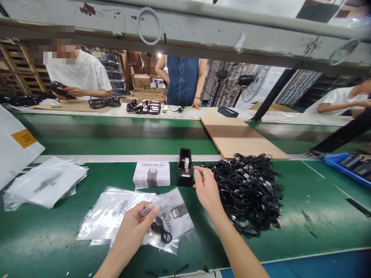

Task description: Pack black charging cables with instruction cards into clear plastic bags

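My left hand [135, 224] is closed on a clear plastic bag [185, 224]. Inside it are a printed leaflet [178, 210] and a coiled black cable [162, 230]. Under this bag lie several flat clear bags [98, 216] on the green surface. My right hand [208, 191] is at the right side of a black tape dispenser [184, 170], its fingers bent together near the cutting edge. Whatever those fingers pinch is too small to make out. Left of the dispenser sits a stack of THUNDER TRAIL PRO leaflets [152, 173]. A heap of black cables [249, 193] lies beyond my right wrist.
Another pile of plastic bags [48, 181] lies at left. A wooden board [243, 135] spans toward the far bench, and a blue bin [336, 162] stands at right. Overhead runs a grey beam [203, 31]. Several people are across the line, one in a denim garment [182, 81].
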{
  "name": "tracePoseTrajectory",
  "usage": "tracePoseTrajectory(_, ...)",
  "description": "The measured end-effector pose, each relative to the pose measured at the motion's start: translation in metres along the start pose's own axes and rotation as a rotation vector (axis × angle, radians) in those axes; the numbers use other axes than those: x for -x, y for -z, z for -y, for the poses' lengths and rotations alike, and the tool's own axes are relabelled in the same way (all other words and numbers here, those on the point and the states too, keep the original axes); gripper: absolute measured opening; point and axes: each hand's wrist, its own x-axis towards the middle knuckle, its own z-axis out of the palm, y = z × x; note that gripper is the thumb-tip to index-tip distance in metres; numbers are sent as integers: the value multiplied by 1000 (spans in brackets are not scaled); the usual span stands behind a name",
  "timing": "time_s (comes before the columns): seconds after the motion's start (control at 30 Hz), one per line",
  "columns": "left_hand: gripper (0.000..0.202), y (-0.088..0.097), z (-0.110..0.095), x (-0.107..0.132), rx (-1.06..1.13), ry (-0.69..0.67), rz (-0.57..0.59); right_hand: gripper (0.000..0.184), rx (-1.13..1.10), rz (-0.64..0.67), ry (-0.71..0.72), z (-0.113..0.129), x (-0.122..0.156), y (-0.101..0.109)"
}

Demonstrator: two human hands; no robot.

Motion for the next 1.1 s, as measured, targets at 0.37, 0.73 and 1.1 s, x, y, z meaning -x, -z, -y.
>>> tracePoseTrajectory(0.37,33,6,-4,-4,35,-8,12,29,-92,56,-29,-8,3,-25)
tracePoseTrajectory(0.73,28,4,-12,-1,-70,-47,-16,29,-207,378,-56,14,47,-12)
tracePoseTrajectory(1.1,27,11,-10,14,40,-6,16,51,207,513,-102,14,54,-35)
